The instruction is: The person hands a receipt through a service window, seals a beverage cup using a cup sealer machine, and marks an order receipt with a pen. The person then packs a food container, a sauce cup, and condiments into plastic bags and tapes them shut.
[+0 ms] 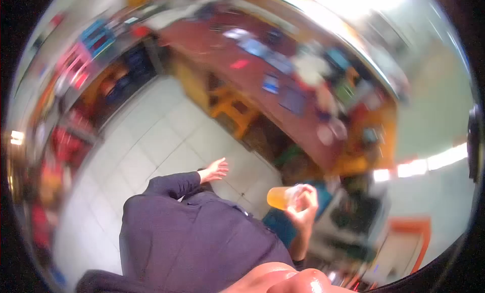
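Observation:
In the head view, my right hand (304, 204) is wrapped round the clear upper part of a plastic cup (277, 197). The cup has orange-yellow contents and looks tipped sideways in this wide, bent view. Its rim is hidden by my fingers. My left hand (216, 171) reaches out from a dark sleeve over the tiled floor. Its fingers are stretched out, and it touches nothing.
A long reddish-brown counter (202, 43) runs ahead, with blurred papers and packets on it. A yellow stool (235, 111) stands beneath it. Shelves with red and pink goods (76, 65) line the left. A teal surface (323, 194) lies beside my right hand.

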The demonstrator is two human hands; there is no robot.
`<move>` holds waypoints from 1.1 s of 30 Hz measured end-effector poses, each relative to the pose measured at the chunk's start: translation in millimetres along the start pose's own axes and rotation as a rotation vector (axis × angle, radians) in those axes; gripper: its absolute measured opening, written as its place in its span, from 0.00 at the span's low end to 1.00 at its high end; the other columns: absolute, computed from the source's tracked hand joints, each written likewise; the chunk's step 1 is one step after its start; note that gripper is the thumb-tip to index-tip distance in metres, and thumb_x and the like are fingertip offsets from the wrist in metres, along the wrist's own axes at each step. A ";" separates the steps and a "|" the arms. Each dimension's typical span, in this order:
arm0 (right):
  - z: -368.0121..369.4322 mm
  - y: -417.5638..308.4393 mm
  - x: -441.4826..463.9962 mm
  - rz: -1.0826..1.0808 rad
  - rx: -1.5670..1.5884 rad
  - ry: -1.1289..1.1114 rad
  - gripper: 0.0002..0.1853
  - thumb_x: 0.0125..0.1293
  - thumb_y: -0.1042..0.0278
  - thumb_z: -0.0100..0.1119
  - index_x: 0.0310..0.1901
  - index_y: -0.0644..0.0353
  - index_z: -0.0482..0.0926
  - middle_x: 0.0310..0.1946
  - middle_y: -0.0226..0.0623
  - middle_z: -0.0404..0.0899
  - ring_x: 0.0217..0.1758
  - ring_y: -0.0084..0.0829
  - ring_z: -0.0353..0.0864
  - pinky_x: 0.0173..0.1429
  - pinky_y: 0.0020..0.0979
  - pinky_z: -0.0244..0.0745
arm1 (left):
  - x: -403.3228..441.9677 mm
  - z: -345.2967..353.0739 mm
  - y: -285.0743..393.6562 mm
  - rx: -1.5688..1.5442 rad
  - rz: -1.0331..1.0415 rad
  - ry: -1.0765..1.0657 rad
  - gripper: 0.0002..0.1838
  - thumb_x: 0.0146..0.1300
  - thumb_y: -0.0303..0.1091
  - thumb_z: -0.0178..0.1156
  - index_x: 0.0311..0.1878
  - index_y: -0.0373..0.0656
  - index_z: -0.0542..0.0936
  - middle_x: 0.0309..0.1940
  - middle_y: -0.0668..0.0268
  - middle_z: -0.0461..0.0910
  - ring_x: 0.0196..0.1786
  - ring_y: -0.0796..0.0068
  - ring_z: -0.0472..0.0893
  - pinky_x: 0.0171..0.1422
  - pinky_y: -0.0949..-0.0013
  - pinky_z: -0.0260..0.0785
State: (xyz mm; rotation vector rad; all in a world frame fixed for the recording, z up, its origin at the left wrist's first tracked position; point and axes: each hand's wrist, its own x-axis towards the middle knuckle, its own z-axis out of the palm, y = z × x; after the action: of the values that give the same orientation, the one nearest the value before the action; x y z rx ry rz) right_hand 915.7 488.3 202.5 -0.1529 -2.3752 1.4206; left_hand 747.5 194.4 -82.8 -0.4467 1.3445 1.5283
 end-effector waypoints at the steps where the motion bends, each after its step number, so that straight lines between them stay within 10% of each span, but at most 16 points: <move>1: 46.4 -13.7 23.3 -0.040 -0.109 -0.092 0.16 0.33 0.66 0.66 0.25 0.63 0.72 0.45 0.43 0.71 0.46 0.36 0.75 0.48 0.37 0.73 | -10.7 -37.6 -0.8 -0.092 0.004 0.097 0.36 0.61 0.69 0.45 0.64 0.56 0.67 0.52 0.69 0.75 0.46 0.72 0.74 0.54 0.61 0.64; 9: 358.1 -66.3 170.6 -0.528 -0.155 -0.580 0.18 0.36 0.62 0.70 0.26 0.62 0.72 0.47 0.47 0.68 0.50 0.45 0.71 0.51 0.42 0.72 | -80.1 -267.6 -7.7 -0.355 0.291 0.761 0.26 0.62 0.62 0.51 0.54 0.54 0.74 0.40 0.70 0.78 0.34 0.79 0.76 0.34 0.71 0.67; 11: 412.5 -66.8 206.5 -0.183 0.170 -0.726 0.17 0.36 0.65 0.68 0.27 0.62 0.73 0.48 0.44 0.69 0.48 0.42 0.73 0.48 0.40 0.73 | -99.7 -295.4 24.0 -0.365 0.330 0.735 0.26 0.62 0.61 0.51 0.53 0.53 0.74 0.40 0.70 0.78 0.34 0.80 0.76 0.35 0.74 0.67; 15: 492.9 -78.8 270.4 -0.530 -0.173 -0.570 0.19 0.36 0.65 0.68 0.32 0.60 0.74 0.47 0.43 0.69 0.47 0.41 0.73 0.47 0.41 0.73 | -116.9 -370.1 116.8 -0.143 0.370 0.541 0.28 0.62 0.62 0.51 0.55 0.52 0.73 0.42 0.70 0.78 0.38 0.78 0.76 0.40 0.71 0.69; 20: 589.0 -71.9 375.0 -0.468 -0.063 -0.555 0.35 0.35 0.61 0.71 0.51 0.56 0.73 0.45 0.42 0.71 0.49 0.43 0.72 0.52 0.42 0.72 | -107.7 -476.1 227.5 -0.018 0.443 0.616 0.29 0.61 0.63 0.53 0.55 0.50 0.73 0.43 0.70 0.78 0.40 0.76 0.76 0.42 0.69 0.67; 29: 808.3 -141.0 581.0 -0.876 -0.075 -0.406 0.29 0.37 0.58 0.72 0.43 0.57 0.72 0.49 0.42 0.72 0.51 0.40 0.71 0.54 0.41 0.70 | -74.5 -666.8 281.6 0.370 0.360 0.930 0.30 0.59 0.59 0.57 0.51 0.41 0.78 0.49 0.55 0.79 0.53 0.58 0.77 0.58 0.60 0.67; 33: 950.8 -174.5 659.9 0.144 0.721 -1.037 0.21 0.52 0.58 0.65 0.43 0.58 0.70 0.41 0.32 0.75 0.46 0.26 0.73 0.52 0.31 0.68 | -86.7 -727.1 252.6 0.113 0.499 1.030 0.25 0.59 0.49 0.63 0.53 0.40 0.77 0.42 0.55 0.81 0.44 0.61 0.81 0.47 0.64 0.72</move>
State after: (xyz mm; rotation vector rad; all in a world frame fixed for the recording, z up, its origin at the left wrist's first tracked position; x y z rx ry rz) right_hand -25.7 -202.1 118.5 0.7908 -2.2853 2.8005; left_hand 332.4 -459.1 -108.8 -0.9512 2.4644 1.6529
